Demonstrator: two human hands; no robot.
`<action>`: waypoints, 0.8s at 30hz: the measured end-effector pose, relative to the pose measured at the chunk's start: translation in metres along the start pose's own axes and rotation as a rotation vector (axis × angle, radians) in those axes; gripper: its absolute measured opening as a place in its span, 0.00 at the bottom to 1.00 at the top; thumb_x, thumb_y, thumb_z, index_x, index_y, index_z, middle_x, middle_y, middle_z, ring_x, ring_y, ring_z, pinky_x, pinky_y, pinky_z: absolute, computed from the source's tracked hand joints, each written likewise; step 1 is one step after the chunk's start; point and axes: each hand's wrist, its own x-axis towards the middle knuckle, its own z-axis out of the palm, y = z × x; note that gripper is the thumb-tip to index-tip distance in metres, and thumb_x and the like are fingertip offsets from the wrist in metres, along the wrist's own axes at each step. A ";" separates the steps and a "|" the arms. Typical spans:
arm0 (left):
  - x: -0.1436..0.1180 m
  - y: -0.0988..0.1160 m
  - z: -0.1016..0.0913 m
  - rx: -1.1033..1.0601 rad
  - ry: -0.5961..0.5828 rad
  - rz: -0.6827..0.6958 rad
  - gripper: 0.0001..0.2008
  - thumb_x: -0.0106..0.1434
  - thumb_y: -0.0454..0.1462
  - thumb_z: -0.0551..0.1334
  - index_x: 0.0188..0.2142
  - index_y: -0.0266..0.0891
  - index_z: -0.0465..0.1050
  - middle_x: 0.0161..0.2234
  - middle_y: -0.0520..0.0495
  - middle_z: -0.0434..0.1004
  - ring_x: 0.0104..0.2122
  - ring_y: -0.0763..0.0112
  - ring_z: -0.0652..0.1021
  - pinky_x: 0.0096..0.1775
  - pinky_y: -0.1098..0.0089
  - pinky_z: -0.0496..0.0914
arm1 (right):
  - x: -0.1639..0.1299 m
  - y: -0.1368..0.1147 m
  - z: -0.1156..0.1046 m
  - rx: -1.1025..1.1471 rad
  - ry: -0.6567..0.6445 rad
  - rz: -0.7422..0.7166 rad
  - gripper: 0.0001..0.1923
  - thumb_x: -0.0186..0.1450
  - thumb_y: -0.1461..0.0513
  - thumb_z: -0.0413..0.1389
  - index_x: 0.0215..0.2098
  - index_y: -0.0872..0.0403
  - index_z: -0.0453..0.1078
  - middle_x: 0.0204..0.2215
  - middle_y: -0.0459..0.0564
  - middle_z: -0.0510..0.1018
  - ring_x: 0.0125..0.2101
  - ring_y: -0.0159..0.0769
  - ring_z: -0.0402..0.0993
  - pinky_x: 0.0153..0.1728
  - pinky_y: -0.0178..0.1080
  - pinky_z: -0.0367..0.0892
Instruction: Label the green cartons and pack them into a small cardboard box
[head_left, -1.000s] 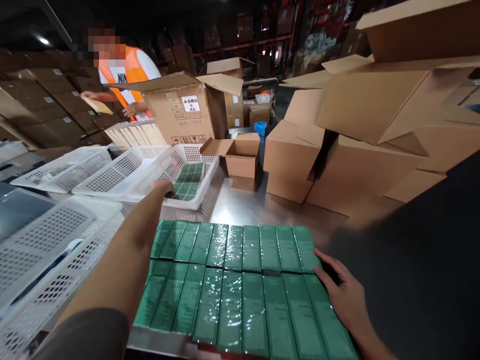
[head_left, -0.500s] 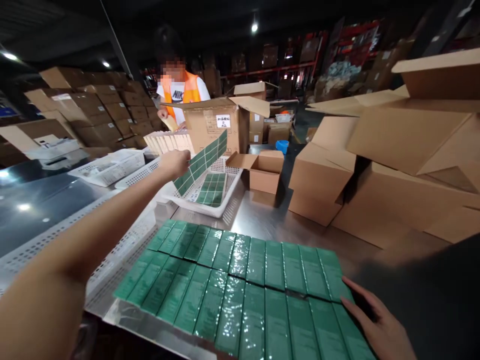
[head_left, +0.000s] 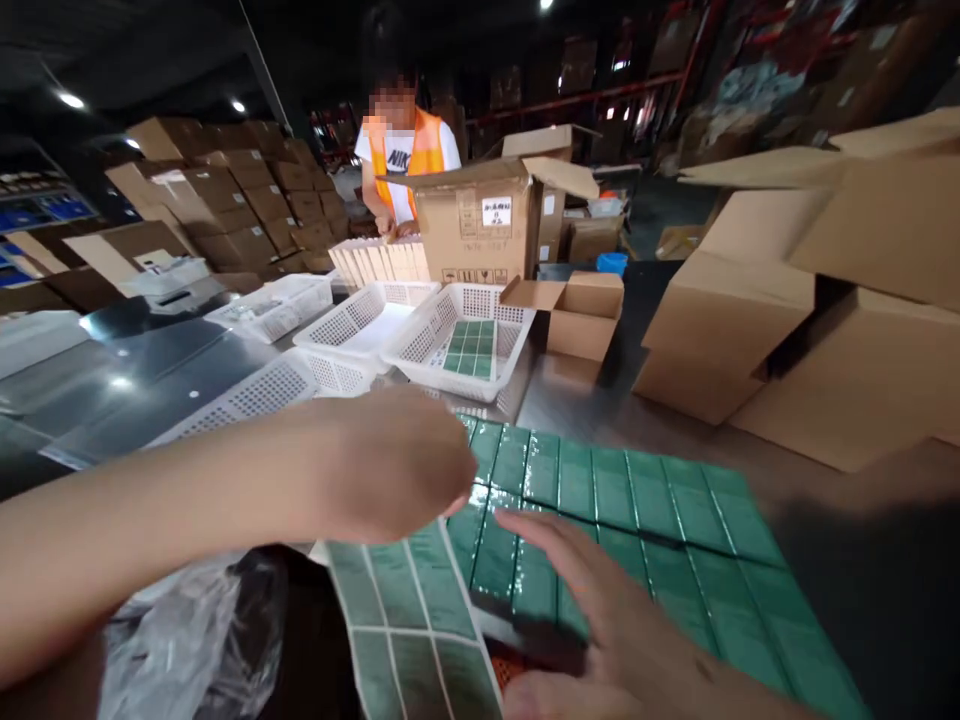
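Note:
My left hand (head_left: 397,465) is closed, its fingers turned down and mostly hidden, at the top of a sheet of green labels (head_left: 420,620). The sheet hangs down in front of me, its white lines dividing it into rectangles. Close to the sheet's right edge is my right hand (head_left: 622,620), index finger stretched and thumb apart, holding nothing. Beneath and behind it lie two rows of green boxes (head_left: 690,530) in shiny film. More green label sheets (head_left: 471,350) rest in a white perforated basket (head_left: 517,340) beyond the boxes.
Another white basket (head_left: 307,335) stands left of the first. Behind are a small open carton (head_left: 585,325) and a large carton (head_left: 476,230). Open cartons (head_left: 720,330) crowd the right side. A person in an orange vest (head_left: 427,145) stands across the table. Clear plastic (head_left: 195,640) lies lower left.
My left hand has brought the label sheet back from above the basket to in front of me. My right hand has left the boxes' right end and moved left towards the sheet.

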 end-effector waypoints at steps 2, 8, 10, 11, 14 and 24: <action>0.019 0.010 0.009 0.152 -0.270 0.173 0.15 0.47 0.31 0.56 0.25 0.52 0.79 0.20 0.50 0.77 0.22 0.62 0.76 0.35 0.59 0.73 | 0.009 -0.009 0.022 0.095 0.004 0.056 0.26 0.55 0.53 0.67 0.52 0.46 0.74 0.43 0.50 0.81 0.39 0.45 0.77 0.37 0.41 0.73; 0.031 -0.031 0.058 0.094 0.688 0.146 0.20 0.65 0.42 0.59 0.56 0.47 0.69 0.59 0.47 0.67 0.64 0.45 0.61 0.62 0.38 0.50 | 0.027 0.037 0.057 0.481 0.336 0.244 0.09 0.60 0.56 0.59 0.28 0.52 0.70 0.23 0.43 0.74 0.25 0.33 0.69 0.28 0.35 0.65; 0.036 -0.060 0.092 -0.176 0.961 -0.043 0.33 0.59 0.49 0.66 0.61 0.46 0.62 0.63 0.42 0.62 0.65 0.44 0.60 0.64 0.42 0.54 | 0.027 0.054 0.068 0.647 0.370 0.256 0.10 0.59 0.54 0.61 0.31 0.52 0.71 0.29 0.45 0.78 0.31 0.36 0.74 0.34 0.38 0.68; 0.041 -0.073 0.111 -0.368 0.950 -0.133 0.38 0.57 0.50 0.68 0.63 0.46 0.58 0.63 0.41 0.62 0.63 0.46 0.63 0.63 0.45 0.58 | 0.026 0.061 0.074 0.706 0.371 0.256 0.12 0.58 0.53 0.62 0.33 0.53 0.72 0.31 0.46 0.79 0.33 0.37 0.75 0.36 0.39 0.69; 0.056 -0.095 0.167 -1.029 0.519 -0.316 0.40 0.55 0.53 0.66 0.63 0.48 0.55 0.62 0.38 0.64 0.60 0.48 0.69 0.58 0.48 0.67 | 0.020 0.072 0.090 0.760 0.314 0.265 0.14 0.58 0.53 0.63 0.36 0.53 0.73 0.33 0.48 0.81 0.35 0.39 0.76 0.38 0.40 0.69; 0.028 -0.070 0.207 -1.361 0.497 -0.308 0.44 0.54 0.45 0.71 0.65 0.47 0.53 0.59 0.45 0.72 0.55 0.58 0.75 0.53 0.61 0.73 | 0.020 0.069 0.067 0.829 0.628 0.359 0.31 0.53 0.54 0.70 0.51 0.50 0.68 0.35 0.47 0.78 0.33 0.34 0.76 0.39 0.39 0.74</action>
